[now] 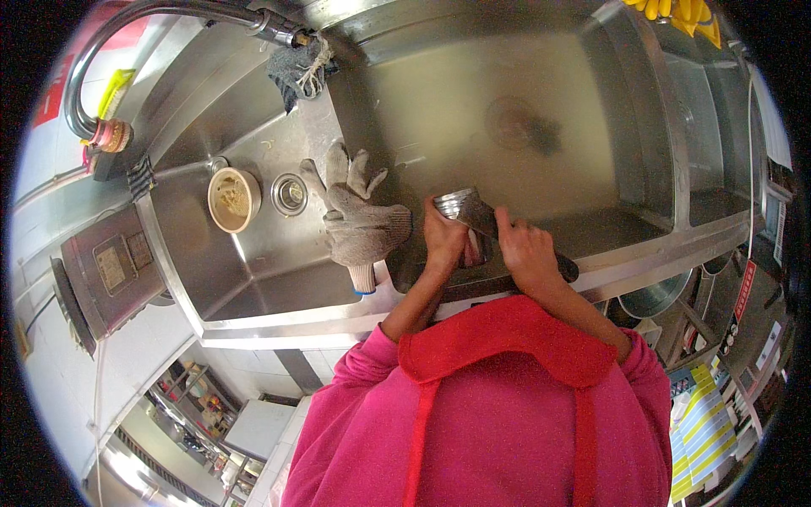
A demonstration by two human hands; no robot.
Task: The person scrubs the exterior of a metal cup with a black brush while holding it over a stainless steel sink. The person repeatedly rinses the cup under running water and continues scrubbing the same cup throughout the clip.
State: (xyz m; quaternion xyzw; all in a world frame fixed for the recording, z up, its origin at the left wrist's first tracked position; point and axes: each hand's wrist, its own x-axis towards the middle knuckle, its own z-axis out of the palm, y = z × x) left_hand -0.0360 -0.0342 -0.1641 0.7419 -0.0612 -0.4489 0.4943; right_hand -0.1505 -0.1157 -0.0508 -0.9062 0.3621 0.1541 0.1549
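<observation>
My left hand [445, 233] holds a shiny ribbed metal object [453, 203], perhaps a small container, over the near edge of a water-filled steel sink basin. Against it lies the end of a dark, flat, wide piece [478, 216], which my right hand [529, 250] grips from the right; its kind is not clear. A dark rounded handle or end [566, 268] shows beside my right wrist. Grey knit work gloves [364, 222] are draped over the divider left of my hands. Cloudy water [456, 120] fills the basin, with a dark blurred thing [543, 135] under the surface.
In the left basin a beige strainer bowl [234, 200] stands near a drain [289, 194]. A curved faucet [82, 82] arches at upper left, beside a dark rag [298, 70]. Yellow rubber gloves [681, 14] hang at upper right. The steel sink rim [633, 260] runs close before me.
</observation>
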